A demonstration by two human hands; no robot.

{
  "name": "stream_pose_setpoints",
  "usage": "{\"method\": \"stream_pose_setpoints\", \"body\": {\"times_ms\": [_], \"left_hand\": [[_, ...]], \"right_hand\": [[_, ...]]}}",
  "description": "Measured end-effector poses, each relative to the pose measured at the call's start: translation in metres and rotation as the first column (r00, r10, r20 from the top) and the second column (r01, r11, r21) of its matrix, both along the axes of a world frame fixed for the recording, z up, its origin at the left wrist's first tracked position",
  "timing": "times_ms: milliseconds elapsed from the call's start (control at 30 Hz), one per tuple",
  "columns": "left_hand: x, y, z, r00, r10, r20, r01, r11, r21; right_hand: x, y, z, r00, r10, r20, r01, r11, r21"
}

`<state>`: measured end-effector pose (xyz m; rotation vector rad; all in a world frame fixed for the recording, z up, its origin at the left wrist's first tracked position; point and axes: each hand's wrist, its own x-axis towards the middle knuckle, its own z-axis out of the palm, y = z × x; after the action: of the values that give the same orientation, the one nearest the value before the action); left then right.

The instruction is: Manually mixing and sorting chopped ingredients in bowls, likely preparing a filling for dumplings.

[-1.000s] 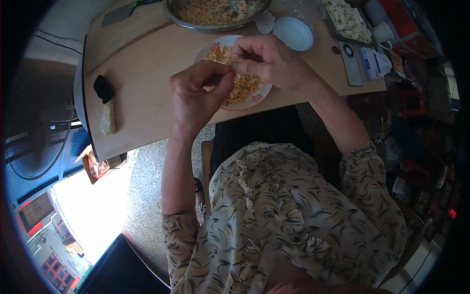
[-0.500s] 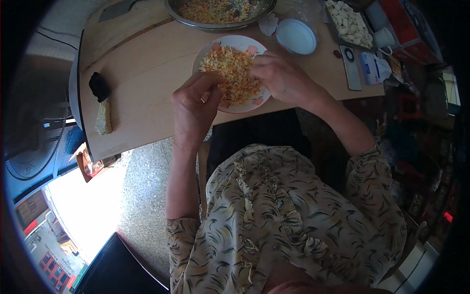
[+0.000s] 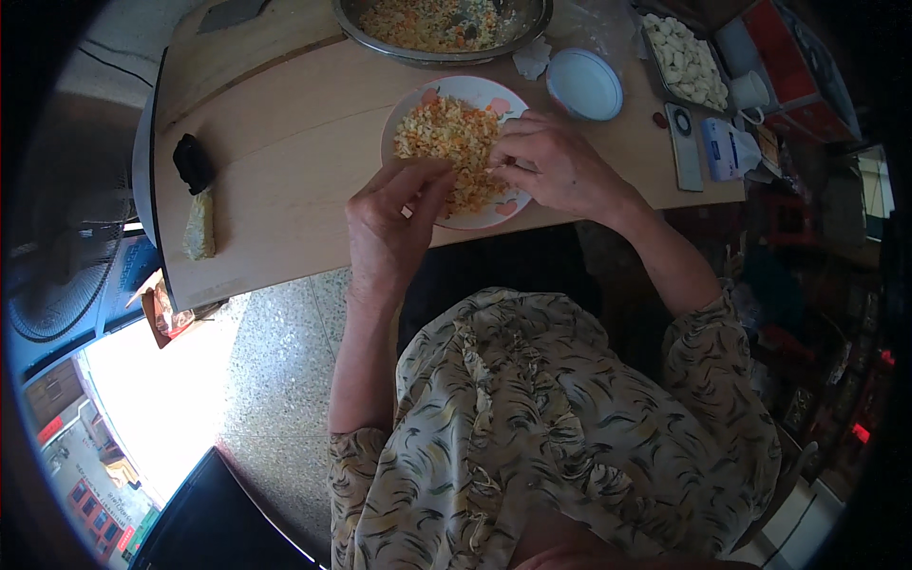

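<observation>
Left hand point(image 3: 391, 214), right hand point(image 3: 562, 171): fingers curled above white plate point(image 3: 465, 86) of chopped food point(image 3: 442, 135), grip impossible to tell; farther back on worktop point(image 3: 285, 176): metal bowl point(image 3: 445, 57), pale dish point(image 3: 584, 84).

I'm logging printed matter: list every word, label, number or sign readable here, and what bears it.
No text reads clearly.
Blue-and-white packet: tiny mark, too small to read.
Pale surface, far lower left: lettering, too small and blurred.
Red panel above it: any writing too small.
</observation>
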<state>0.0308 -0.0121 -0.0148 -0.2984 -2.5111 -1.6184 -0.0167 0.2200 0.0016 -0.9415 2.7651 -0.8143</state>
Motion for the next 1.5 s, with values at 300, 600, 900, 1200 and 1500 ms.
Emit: {"method": "stream_pose_setpoints", "body": {"times_ms": [300, 600, 900, 1200, 1500], "left_hand": [[-0.002, 0.009, 0.002, 0.984, -0.177, -0.015, 0.177, 0.981, 0.073], [-0.015, 0.012, 0.01, 0.996, -0.085, -0.041, 0.091, 0.977, 0.193], [-0.035, 0.016, 0.04, 0.993, -0.035, -0.117, 0.049, 0.992, 0.118], [-0.041, 0.007, 0.035, 0.994, -0.087, -0.064, 0.096, 0.985, 0.144], [-0.032, -0.001, 0.032, 0.987, -0.154, 0.053, 0.144, 0.978, 0.15]], "right_hand": [[0.003, 0.0, 0.006, 0.872, 0.001, 0.49, 0.148, 0.953, -0.264], [-0.009, -0.005, 0.022, 0.921, 0.05, 0.386, 0.157, 0.859, -0.487], [-0.018, -0.016, 0.037, 0.983, -0.014, 0.185, 0.118, 0.816, -0.566], [-0.021, -0.017, 0.035, 0.974, -0.068, 0.217, 0.181, 0.812, -0.555], [-0.013, -0.023, 0.033, 0.99, -0.001, 0.138, 0.072, 0.856, -0.511]]}}
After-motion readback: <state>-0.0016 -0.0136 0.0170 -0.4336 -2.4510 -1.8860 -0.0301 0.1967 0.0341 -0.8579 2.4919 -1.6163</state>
